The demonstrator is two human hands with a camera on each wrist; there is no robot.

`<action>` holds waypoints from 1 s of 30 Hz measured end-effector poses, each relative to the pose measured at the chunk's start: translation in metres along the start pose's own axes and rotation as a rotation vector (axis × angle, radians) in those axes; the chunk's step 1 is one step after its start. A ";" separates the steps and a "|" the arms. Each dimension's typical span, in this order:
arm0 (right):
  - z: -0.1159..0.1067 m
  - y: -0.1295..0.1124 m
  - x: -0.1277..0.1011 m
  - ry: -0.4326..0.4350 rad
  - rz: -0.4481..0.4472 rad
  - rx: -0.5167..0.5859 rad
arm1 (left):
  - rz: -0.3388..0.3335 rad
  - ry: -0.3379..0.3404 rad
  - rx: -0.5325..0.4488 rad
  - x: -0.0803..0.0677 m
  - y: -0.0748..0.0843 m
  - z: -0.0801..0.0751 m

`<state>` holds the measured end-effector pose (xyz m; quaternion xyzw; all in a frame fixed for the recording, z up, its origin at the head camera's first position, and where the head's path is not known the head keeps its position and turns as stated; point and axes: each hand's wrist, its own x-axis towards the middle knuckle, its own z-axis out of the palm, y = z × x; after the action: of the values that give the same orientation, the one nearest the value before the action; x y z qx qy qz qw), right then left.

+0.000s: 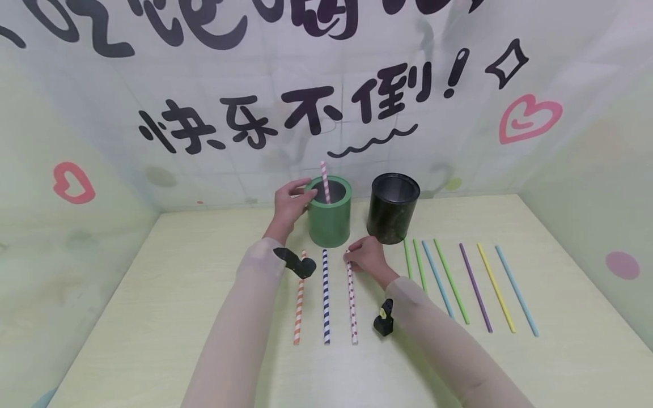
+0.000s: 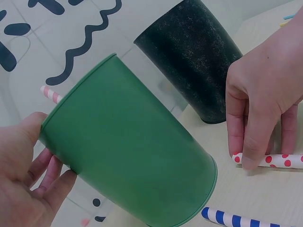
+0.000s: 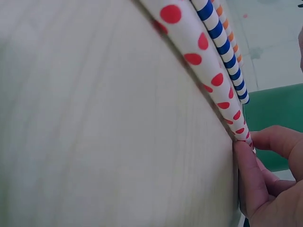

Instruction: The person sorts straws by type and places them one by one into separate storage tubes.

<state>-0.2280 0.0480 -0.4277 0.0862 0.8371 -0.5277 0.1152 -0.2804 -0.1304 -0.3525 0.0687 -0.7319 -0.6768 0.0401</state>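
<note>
A green can (image 1: 329,224) stands at the back of the table with a pink-striped straw (image 1: 325,181) leaning inside it. My left hand (image 1: 292,205) holds the can at its left rim, thumb near the edge and fingers against the side, as the left wrist view also shows. With thumb and fingertips, my right hand (image 1: 368,258) pinches the far end of a white paper straw with red dots (image 1: 352,309), which lies along the table. Left of it lie a blue-striped straw (image 1: 326,300) and an orange-striped straw (image 1: 299,311), partly covered by the left wrist's camera.
A black can (image 1: 393,208) stands right of the green one. Several plain coloured straws, among them a purple straw (image 1: 475,288) and a yellow straw (image 1: 496,288), lie in a row on the right. A printed backdrop (image 1: 245,181) rises behind the table's back edge.
</note>
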 end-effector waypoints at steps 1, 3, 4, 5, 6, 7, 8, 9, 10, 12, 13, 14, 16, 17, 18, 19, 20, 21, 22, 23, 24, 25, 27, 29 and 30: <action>0.000 0.000 0.000 -0.001 0.010 0.008 | -0.001 -0.001 0.000 0.000 0.000 0.000; -0.001 0.000 0.000 -0.003 0.021 0.028 | 0.000 0.001 -0.002 0.000 0.000 0.001; -0.002 -0.001 0.000 -0.004 0.025 0.038 | 0.001 0.002 -0.003 0.000 0.000 0.001; -0.002 -0.001 0.001 -0.006 0.028 0.047 | 0.002 0.002 -0.004 0.001 0.000 0.001; -0.002 -0.001 0.001 -0.006 0.035 0.059 | 0.001 0.003 -0.002 0.001 0.000 0.001; -0.002 -0.001 0.001 -0.006 0.043 0.071 | 0.001 0.002 -0.001 0.001 -0.001 0.001; -0.003 -0.002 0.001 -0.007 0.047 0.084 | 0.002 0.002 0.000 0.000 -0.001 0.001; -0.004 -0.002 0.001 -0.009 0.049 0.096 | 0.002 0.001 0.002 0.000 -0.001 0.001; -0.004 -0.003 0.001 -0.010 0.049 0.107 | 0.003 0.000 0.003 0.000 -0.001 0.001; -0.006 -0.004 0.001 -0.013 0.046 0.134 | 0.003 -0.001 0.005 -0.001 0.000 0.001; -0.007 -0.006 0.001 -0.014 0.039 0.148 | 0.005 -0.001 0.006 -0.001 0.000 0.001; -0.008 -0.007 0.001 -0.017 0.025 0.166 | 0.007 0.000 0.004 -0.002 0.000 0.001; -0.011 -0.010 0.001 -0.017 -0.005 0.196 | 0.008 0.000 -0.001 -0.002 0.000 0.001; -0.012 -0.012 0.000 -0.016 -0.017 0.211 | 0.009 0.000 -0.002 -0.001 0.000 0.001; -0.013 -0.013 0.000 -0.014 -0.029 0.223 | 0.010 -0.001 -0.003 -0.001 0.000 0.000; -0.015 -0.015 -0.001 -0.014 -0.045 0.234 | 0.011 -0.001 -0.002 -0.001 0.000 0.000; -0.016 -0.017 -0.002 -0.014 -0.059 0.244 | 0.011 -0.002 -0.003 -0.001 0.000 0.000; -0.017 -0.019 -0.002 -0.012 -0.068 0.251 | 0.011 -0.002 -0.001 -0.001 0.000 0.000; -0.018 -0.021 -0.003 -0.010 -0.076 0.257 | 0.011 -0.002 0.001 -0.001 0.000 0.000; -0.020 -0.023 -0.004 -0.010 -0.082 0.264 | 0.011 -0.001 0.004 -0.001 0.000 0.000; -0.021 -0.025 -0.004 -0.011 -0.091 0.273 | 0.012 0.000 0.007 -0.001 0.000 0.000; -0.022 -0.027 -0.004 -0.013 -0.098 0.279 | 0.013 0.002 0.010 -0.001 0.000 0.000; -0.025 -0.032 -0.005 -0.017 -0.115 0.286 | 0.013 0.002 0.011 0.000 -0.001 0.000; -0.028 -0.037 -0.007 -0.025 -0.135 0.289 | 0.013 0.001 0.013 0.000 -0.001 0.000; -0.030 -0.040 -0.008 -0.027 -0.147 0.291 | 0.012 0.000 0.012 0.000 -0.001 0.000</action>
<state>-0.2341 0.0573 -0.3782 0.0336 0.7542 -0.6516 0.0740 -0.2802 -0.1299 -0.3533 0.0647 -0.7362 -0.6723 0.0438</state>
